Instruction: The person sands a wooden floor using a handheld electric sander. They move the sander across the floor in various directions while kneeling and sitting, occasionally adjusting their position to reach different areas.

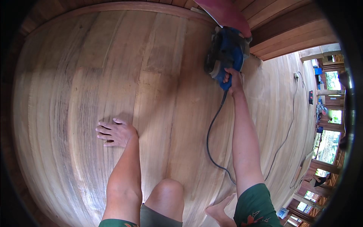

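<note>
My right hand (235, 81) is wrapped round the rear handle of a blue belt sander (231, 47) at the far right of the floorboards. A dark red dust bag (231, 14) sticks out from the sander's far side, and a black power cord (207, 142) loops from its handle back toward me. The sander stands on the wooden floor (151, 109), close to the wooden wall; its underside is hidden. Farther left, my left hand (116, 133) lies flat on the boards with fingers spread, holding nothing. The wood beside the sander looks darker.
A plank wall (291, 34) and its base trim (143, 6) border the far side. On the right, a long cord with a plug connection (296, 76) runs over the floor. Beyond it are a dark red and black object (311, 97), window openings and a person (317, 179). My bare knee and foot are near.
</note>
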Tool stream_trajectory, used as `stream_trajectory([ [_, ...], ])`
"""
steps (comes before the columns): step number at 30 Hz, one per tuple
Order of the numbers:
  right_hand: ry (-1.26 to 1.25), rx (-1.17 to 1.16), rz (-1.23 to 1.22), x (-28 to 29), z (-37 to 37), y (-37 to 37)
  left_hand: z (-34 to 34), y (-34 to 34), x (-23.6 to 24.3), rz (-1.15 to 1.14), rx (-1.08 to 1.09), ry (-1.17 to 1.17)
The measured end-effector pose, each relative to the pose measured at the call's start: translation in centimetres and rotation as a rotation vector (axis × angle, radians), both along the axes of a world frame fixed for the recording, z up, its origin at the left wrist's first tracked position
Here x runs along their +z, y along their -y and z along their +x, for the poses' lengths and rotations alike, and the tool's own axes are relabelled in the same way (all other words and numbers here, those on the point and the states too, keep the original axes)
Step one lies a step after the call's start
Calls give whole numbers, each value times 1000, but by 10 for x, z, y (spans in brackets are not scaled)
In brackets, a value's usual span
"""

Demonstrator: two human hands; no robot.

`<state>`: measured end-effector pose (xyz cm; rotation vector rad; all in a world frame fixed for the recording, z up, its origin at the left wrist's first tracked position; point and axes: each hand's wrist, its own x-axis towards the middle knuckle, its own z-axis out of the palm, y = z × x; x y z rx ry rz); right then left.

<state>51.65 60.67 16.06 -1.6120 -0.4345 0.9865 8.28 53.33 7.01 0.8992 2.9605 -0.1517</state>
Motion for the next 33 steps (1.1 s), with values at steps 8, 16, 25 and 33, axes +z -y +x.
stream_trajectory([
  [8, 25, 27, -15, 5, 6, -18, 0, -1, -3, 5, -1, -16],
  [16, 1, 30, -30, 10, 5, -17, 3, -1, 6, 12, -2, 0],
  [25, -30, 2, -23, 5, -12, 47, 2, 0, 1, 33, -18, -43],
  [33, 29, -10, -29, 2, -52, 140, -4, 3, -16, 80, -26, -72],
])
